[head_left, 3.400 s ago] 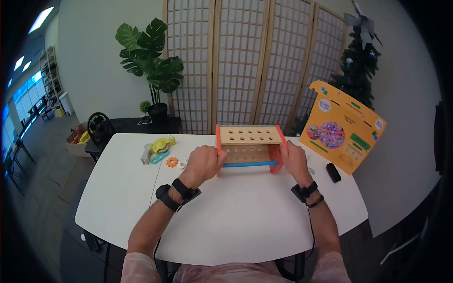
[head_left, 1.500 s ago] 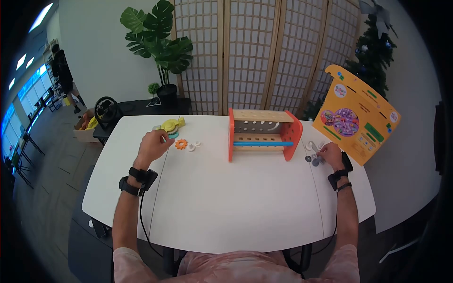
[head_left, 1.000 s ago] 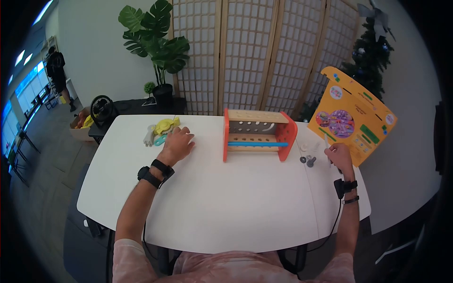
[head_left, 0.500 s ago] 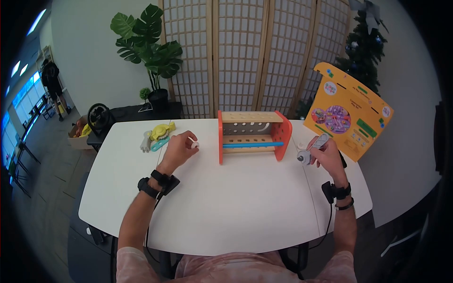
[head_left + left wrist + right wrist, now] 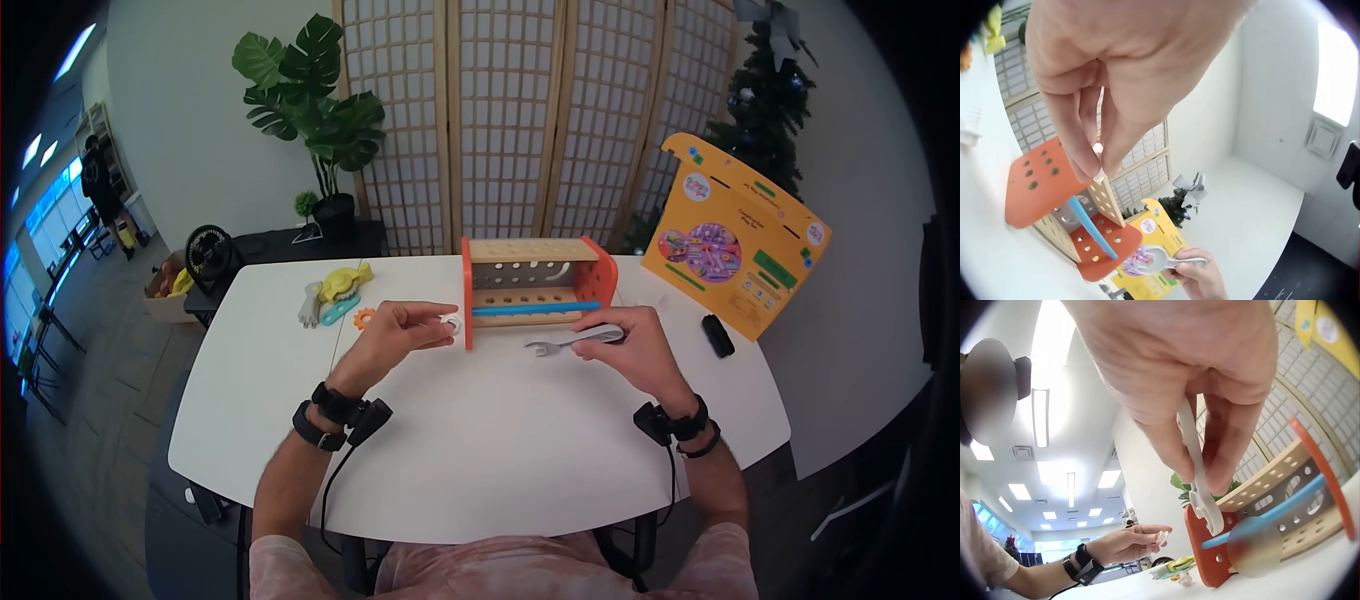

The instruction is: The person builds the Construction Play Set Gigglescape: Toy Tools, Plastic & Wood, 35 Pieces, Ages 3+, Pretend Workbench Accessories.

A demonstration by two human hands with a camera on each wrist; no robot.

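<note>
The left hand [image 5: 395,338] pinches a small white piece [image 5: 452,322] between thumb and fingers, close to the left side panel of the wooden toy box; in the left wrist view the white piece [image 5: 1098,150] shows at the fingertips. The right hand [image 5: 640,350] holds a grey toy wrench [image 5: 600,333], its forked end pointing left, in front of the box. This box [image 5: 530,249] has red-orange side panels, a perforated wooden top and a blue bar [image 5: 535,309] across its front. The right wrist view shows the wrench [image 5: 1196,469] between thumb and fingers.
Left on the table [image 5: 480,450] lie grey and yellow pieces [image 5: 345,280], a teal tool [image 5: 340,307] and an orange gear [image 5: 364,318]. Toward the right are a black object [image 5: 717,336] and an upright orange carton [image 5: 735,235]. A plant stands behind.
The right hand has moved left from the table's right side with the grey wrench. The left hand has moved right toward the box, pinching a small white piece.
</note>
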